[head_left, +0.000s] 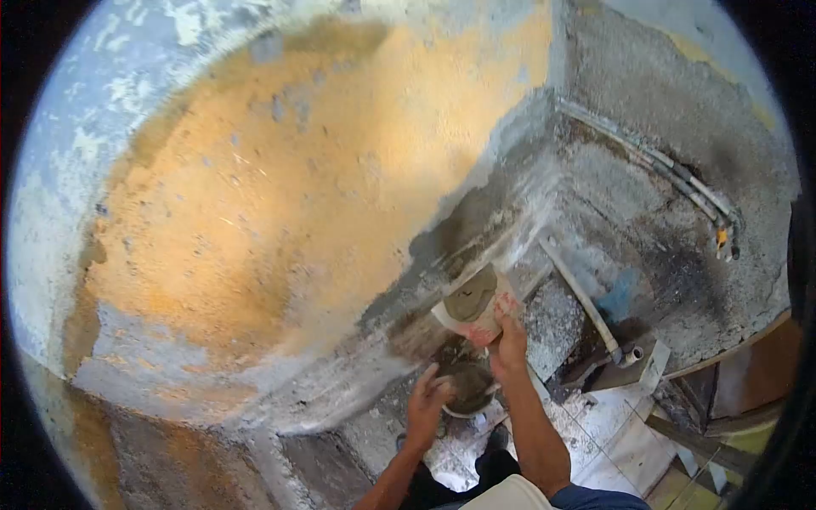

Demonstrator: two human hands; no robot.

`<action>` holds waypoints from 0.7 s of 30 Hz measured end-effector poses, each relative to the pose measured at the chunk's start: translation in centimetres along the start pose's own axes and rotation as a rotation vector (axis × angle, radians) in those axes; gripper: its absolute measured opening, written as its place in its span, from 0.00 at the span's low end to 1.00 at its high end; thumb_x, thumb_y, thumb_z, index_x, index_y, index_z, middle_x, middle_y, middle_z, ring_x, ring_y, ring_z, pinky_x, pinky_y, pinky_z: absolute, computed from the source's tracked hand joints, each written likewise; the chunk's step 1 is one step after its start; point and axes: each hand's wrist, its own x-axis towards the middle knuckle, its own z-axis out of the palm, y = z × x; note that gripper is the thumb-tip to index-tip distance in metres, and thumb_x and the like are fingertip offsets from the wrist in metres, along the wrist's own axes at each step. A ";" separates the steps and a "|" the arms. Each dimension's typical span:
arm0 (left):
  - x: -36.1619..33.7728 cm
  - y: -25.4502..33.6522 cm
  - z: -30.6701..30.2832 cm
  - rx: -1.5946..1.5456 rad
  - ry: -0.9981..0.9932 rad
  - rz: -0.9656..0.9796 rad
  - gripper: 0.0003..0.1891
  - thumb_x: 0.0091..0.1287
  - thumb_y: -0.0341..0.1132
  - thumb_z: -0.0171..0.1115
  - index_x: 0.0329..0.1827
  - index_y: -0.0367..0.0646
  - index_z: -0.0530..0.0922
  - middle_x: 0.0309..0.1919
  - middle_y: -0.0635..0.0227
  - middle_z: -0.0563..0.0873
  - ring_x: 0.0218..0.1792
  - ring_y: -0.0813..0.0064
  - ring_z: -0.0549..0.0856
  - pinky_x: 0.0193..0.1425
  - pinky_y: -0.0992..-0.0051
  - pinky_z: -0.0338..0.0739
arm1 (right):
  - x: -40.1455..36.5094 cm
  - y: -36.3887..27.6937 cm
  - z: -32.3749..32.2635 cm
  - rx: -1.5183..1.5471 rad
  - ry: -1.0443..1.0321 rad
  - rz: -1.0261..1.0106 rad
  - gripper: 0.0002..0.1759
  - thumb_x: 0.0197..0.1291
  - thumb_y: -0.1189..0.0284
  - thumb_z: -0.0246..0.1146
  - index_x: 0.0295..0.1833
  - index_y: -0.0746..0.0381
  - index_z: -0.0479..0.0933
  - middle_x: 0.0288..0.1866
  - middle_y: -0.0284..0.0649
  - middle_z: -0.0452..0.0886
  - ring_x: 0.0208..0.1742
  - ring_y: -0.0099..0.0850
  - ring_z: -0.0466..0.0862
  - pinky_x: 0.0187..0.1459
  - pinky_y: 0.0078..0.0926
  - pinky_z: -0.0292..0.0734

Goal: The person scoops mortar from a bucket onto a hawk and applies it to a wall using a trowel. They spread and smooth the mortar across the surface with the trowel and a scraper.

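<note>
My right hand (508,344) is closed on the lower right edge of a pale tile (480,327) with reddish marks. Grey wet mortar (472,296) covers much of the tile's upper face. The tile is held up near the lower part of the wall. To its lower left, my left hand (430,399) has its fingers apart, beside a round bowl (473,412) with dark grey mortar in it. No object shows in the left hand.
An orange and grey wall (297,195) fills the left and middle. Pipes (671,166) run along the right wall. A white pipe (582,297) slants down by a metal-edged piece (633,378). Wooden boards (701,442) lie at the lower right.
</note>
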 end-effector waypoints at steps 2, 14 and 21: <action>-1.2 1.8 -4.9 0.308 0.069 0.266 0.23 0.78 0.33 0.64 0.74 0.40 0.75 0.63 0.58 0.84 0.60 0.67 0.84 0.65 0.67 0.79 | 1.9 -1.2 2.5 0.017 -0.014 -0.145 0.29 0.74 0.70 0.62 0.76 0.67 0.68 0.73 0.42 0.75 0.70 0.35 0.79 0.64 0.39 0.80; -5.5 27.8 -31.6 1.020 1.059 1.274 0.24 0.80 0.39 0.60 0.75 0.40 0.74 0.79 0.47 0.63 0.79 0.50 0.65 0.81 0.49 0.62 | 8.3 -17.5 29.1 -0.322 -0.123 -0.449 0.22 0.74 0.70 0.61 0.68 0.71 0.75 0.61 0.45 0.83 0.54 0.37 0.88 0.45 0.35 0.92; -3.7 30.9 -39.3 1.585 1.383 1.285 0.29 0.80 0.49 0.59 0.78 0.44 0.72 0.82 0.52 0.54 0.83 0.44 0.52 0.82 0.35 0.52 | 9.4 -20.1 34.6 -0.592 0.058 -0.521 0.16 0.72 0.69 0.63 0.52 0.74 0.78 0.40 0.46 0.84 0.29 0.37 0.86 0.28 0.38 0.86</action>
